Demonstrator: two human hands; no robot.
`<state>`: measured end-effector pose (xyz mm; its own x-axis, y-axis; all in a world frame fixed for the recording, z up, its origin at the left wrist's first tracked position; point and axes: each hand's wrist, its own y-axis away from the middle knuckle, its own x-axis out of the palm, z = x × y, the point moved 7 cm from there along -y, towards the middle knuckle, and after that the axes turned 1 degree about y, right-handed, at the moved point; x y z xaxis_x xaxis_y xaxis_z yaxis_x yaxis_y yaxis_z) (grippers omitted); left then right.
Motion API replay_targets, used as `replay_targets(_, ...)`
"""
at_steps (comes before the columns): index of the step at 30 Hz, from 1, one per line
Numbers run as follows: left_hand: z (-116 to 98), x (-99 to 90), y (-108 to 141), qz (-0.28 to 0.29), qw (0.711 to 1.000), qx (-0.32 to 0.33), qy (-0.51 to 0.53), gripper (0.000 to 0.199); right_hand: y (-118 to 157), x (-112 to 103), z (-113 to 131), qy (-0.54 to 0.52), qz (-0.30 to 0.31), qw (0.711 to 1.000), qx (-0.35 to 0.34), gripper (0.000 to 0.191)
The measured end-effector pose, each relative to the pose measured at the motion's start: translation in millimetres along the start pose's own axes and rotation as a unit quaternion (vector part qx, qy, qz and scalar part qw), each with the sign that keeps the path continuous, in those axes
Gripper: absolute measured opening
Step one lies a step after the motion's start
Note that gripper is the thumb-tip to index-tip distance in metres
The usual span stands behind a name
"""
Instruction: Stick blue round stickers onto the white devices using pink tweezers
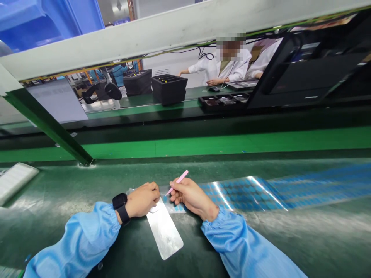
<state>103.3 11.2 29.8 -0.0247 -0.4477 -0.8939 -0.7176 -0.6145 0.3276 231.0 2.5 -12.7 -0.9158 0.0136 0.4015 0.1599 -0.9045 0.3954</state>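
Observation:
My left hand [144,200], with a black watch at its wrist, is closed over the upper end of a pale, shiny, phone-shaped panel [165,233]. The panel slants toward me on the green table, and the fingers hide its far end. In my right hand [189,195] pink tweezers [182,176] are pinched between thumb and fingers, their tip pointing down just beyond the panel. Beneath that tip lies a clear film strip with blue dots [232,193]; it passes under my right hand and runs off to the right. Whether the tip grips a dot is too small to tell.
A white block-like tray [17,179] lies at the left edge. A green post [55,127] rises from the table at left. Behind stand black bins [169,90], a black compartment tray [224,101] and a dark monitor [313,73]. A person in white [228,67] works across.

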Motion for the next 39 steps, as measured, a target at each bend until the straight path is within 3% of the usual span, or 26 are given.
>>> replay_targets(11, -6.8, -1.2, -6.7, 0.044, 0.998, -0.020, -0.049, 0.011, 0.7, 0.5, 0.8, 0.002, 0.001, 1.000, 0.003, 0.033)
replay_targets(19, -17.8, 1.3, -4.1, 0.058, 0.993, -0.020, -0.102, 0.027, 1.0, 0.9, 1.4, 0.000, 0.002, 1.000, 0.005, 0.035)
replay_targets(27, -15.0, 3.6, 0.9, 0.035, 0.995, -0.021, -0.092, 0.028, 19.4, 15.2, 10.4, -0.022, 0.038, 0.999, -0.027, 0.052)
replay_targets(35, -6.3, 2.5, 7.3, -0.009, 1.000, -0.013, -0.009, 0.016, 29.9, 32.6, -22.8, -0.005, 0.062, 0.998, 0.023, 0.059)
replay_targets(39, 5.4, -2.2, 9.9, -0.060, 0.996, -0.042, 0.051, 0.011, 29.7, 32.5, -28.2, 0.007, 0.053, 0.998, 0.036, 0.060)
